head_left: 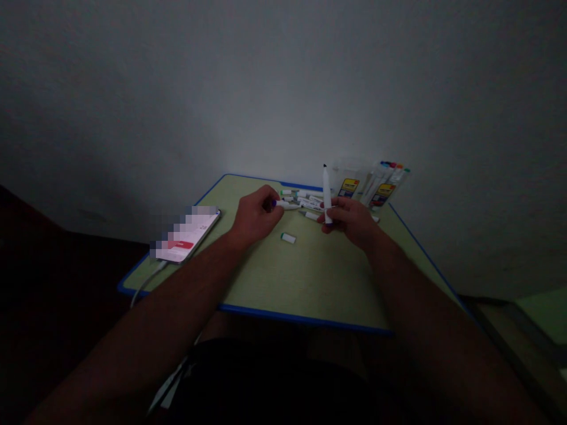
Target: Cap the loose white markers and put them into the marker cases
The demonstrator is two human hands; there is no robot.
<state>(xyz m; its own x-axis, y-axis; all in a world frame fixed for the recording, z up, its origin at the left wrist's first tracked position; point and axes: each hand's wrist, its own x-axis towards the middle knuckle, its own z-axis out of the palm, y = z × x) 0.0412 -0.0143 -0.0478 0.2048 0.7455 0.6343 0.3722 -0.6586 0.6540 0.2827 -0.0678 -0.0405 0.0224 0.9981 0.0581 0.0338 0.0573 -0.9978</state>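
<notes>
Left hand (259, 213), right of a lit phone (188, 236) on the table (266, 277), is closed on a purple-ended marker (287, 205), its long axis nearly level, dark tip rightward. Between the hands, a green-ended cap (288, 238) is left clear of the loose markers (310, 200) crowded behind. By the right hand (349, 219), a white marker (326, 189) is gripped near-upright, dark tip up, before clear cases (349, 186).

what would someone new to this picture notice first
Probably the glowing rectangular phone on the left of the pale green, blue-edged table, the brightest thing in view. Next, the white marker with a dark tip held upright in the right hand, then the clear plastic case of colour-capped markers at the table's back right.
</notes>
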